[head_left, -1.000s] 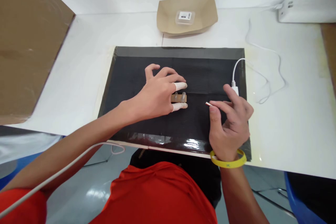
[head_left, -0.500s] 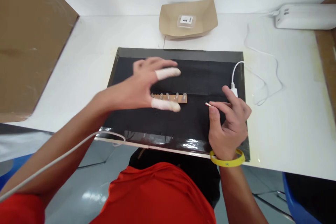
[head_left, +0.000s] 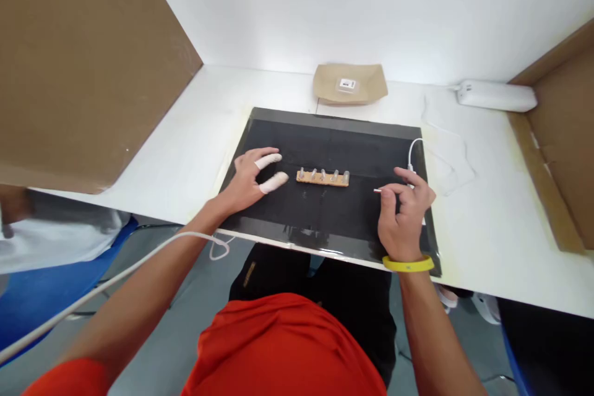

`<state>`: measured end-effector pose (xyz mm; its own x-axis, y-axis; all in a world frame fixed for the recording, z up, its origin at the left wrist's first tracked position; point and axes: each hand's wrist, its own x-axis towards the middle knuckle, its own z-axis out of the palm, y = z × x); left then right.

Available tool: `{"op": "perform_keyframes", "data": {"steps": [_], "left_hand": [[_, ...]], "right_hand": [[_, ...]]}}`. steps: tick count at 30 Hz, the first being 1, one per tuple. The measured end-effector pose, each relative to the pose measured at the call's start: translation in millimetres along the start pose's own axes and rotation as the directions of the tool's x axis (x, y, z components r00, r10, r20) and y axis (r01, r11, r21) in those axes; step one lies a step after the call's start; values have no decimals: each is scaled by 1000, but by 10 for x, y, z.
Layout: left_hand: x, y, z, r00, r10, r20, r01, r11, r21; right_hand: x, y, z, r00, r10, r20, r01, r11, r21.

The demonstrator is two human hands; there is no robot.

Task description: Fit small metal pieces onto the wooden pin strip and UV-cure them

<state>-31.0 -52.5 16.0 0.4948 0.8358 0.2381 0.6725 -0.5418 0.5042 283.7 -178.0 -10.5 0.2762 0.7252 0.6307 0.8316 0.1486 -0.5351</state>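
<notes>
My left hand (head_left: 250, 180) is open at the left part of a black mat (head_left: 288, 213), with white finger covers on its thumb and index finger. Just right of those fingertips, and apart from them, lies a narrow cardboard strip (head_left: 306, 180) bearing several small clear tube-like pieces (head_left: 346, 177) in a row. Over the mat's right side, my right hand (head_left: 404, 216) pinches a small thin whitish stick-like piece (head_left: 377, 190) between thumb and index finger. What exactly it is cannot be made out. A white cable plug (head_left: 411, 168) is partly hidden behind that hand.
Behind the mat stands a paper tray (head_left: 325, 83) holding a small clear box with a label (head_left: 347, 85). A white power strip (head_left: 496, 96) lies at back right. Brown boards (head_left: 116, 74) flank the table. At far left, part of another person (head_left: 69, 229) shows.
My left hand has drawn back leftward from over the strip, leaving it in full view. The right hand keeps its pinch. The camera view has shifted, showing more of the surroundings.
</notes>
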Motion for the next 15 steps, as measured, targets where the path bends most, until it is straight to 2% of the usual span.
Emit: {"op": "perform_keyframes", "data": {"steps": [3, 5, 8, 10, 12, 15], "left_hand": [[16, 69, 85, 993, 96, 65, -99, 995, 35], [46, 94, 110, 991, 116, 67, -119, 993, 30], [89, 108, 124, 990, 129, 63, -129, 992, -2], [103, 109, 132, 990, 132, 56, -132, 991, -10], [104, 108, 142, 991, 126, 52, -125, 992, -17], [101, 98, 146, 991, 115, 68, -114, 993, -28]], "right_hand": [[27, -21, -100, 990, -129, 59, 136, 981, -140], [55, -54, -186, 958, -218, 184, 259, 935, -243], [107, -85, -272, 858, -296, 420, 448, 832, -328], [139, -78, -286, 790, -324, 521, 531, 786, -317], [153, -55, -284, 752, -346, 561, 569, 769, -290], [121, -27, -294, 753, -348, 559, 568, 773, -284]]}}
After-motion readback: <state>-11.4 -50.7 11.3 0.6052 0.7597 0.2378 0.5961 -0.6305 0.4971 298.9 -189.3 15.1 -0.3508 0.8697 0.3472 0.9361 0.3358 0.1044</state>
